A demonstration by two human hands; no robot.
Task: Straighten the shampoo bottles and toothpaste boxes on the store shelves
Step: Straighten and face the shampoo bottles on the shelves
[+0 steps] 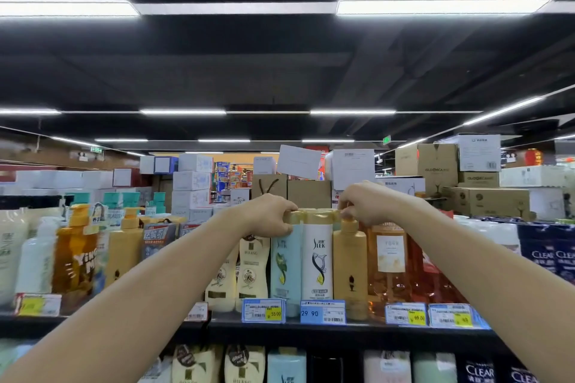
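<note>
On the top shelf (357, 331) stand shampoo bottles in a row. My left hand (267, 216) grips the gold cap of a light blue Slek bottle (287, 264). Beside it stands a white Slek bottle (318, 258) with a gold cap. My right hand (362, 202) curls over the gold caps just behind it, above the pump of a yellow bottle (350, 264); which bottle it holds is hidden by the fingers. Cream bottles (252, 270) stand left of the blue one. No toothpaste boxes are visible.
An orange clear pump bottle (389, 261) and dark Clear packs (547, 255) stand to the right. Orange and yellow pump bottles (77, 252) fill the left. Price tags (323, 311) line the shelf edge. A lower shelf holds more bottles (245, 364). Cardboard boxes (485, 199) are stacked behind.
</note>
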